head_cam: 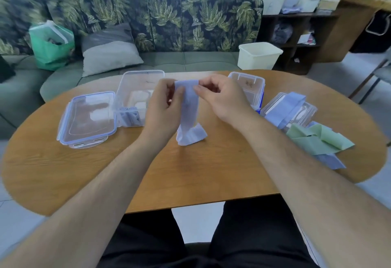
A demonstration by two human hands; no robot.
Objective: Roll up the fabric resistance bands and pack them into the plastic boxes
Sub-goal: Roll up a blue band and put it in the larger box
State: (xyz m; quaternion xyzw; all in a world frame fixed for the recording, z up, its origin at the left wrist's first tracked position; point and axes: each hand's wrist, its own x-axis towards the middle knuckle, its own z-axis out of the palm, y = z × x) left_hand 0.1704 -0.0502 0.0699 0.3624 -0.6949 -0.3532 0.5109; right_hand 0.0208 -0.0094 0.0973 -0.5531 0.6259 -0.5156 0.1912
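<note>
Sofa: a long sofa (169,20) with dark leaf-print back cushions and a grey-green seat runs behind the counter; a grey pillow (110,54) and a green plastic bag (50,45) sit on it.
Counter: an oval wooden counter (190,172) carries all the task's things.
Bin: a cream plastic tub (258,56) stands beyond the counter's far right edge.
Left box: a clear rectangular plastic box (143,72) stands open, left of centre at the far side.
Left lid: a clear lid with a blue seal (88,117) lies flat just beside that box, on its left.
Right box: a smaller clear plastic box (246,76) stands behind the right hand, partly hidden by it.
Right lid: a second clear lid (304,113) lies near the right edge, partly under loose bands.
Held band: a lavender fabric resistance band (189,107) hangs upright between both hands at the counter's centre, its lower end crumpled on the wood.
Loose bands: a lavender band (283,109) drapes over the right lid; a pale green band (317,140) lies folded nearer, over another lavender one (332,159).
Left hand: the left hand (163,109) holds the band's upper left edge.
Right hand: the right hand (224,100) holds the upper right edge.
Rolled bands: lavender rolls (129,116) sit in the left box's near corner.
Fingers: the fingers (203,93) of each hand are curled, pinching the band's top end against the thumb.
</note>
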